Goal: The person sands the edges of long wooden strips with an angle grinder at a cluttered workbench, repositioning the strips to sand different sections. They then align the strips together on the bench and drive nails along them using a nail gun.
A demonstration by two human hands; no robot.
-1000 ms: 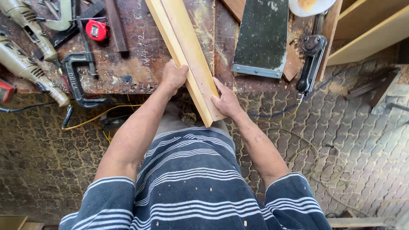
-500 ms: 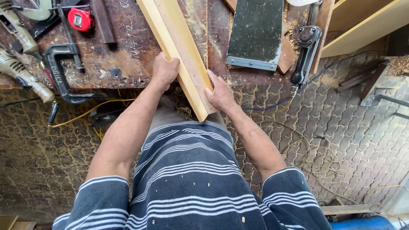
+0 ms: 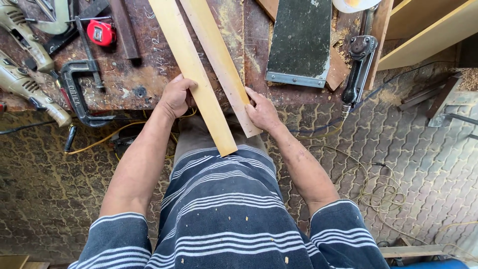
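On dusty workbench (image 3: pixel 144 74) | left hand (image 3: pixel 174 97), right hand (image 3: pixel 261 112) fingers gripping separate slats | paved floor (image 3: pixel 413 149)

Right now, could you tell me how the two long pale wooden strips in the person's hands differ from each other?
The yellowish wooden strip, held by the left hand, reaches nearer the person, its end overhanging the striped shirt. The slightly pinker wooden strip, held by the right hand, ends farther back and shows a row of small dots along its face. Both are long, flat, angled alike across the brown workbench, with a gap between them.
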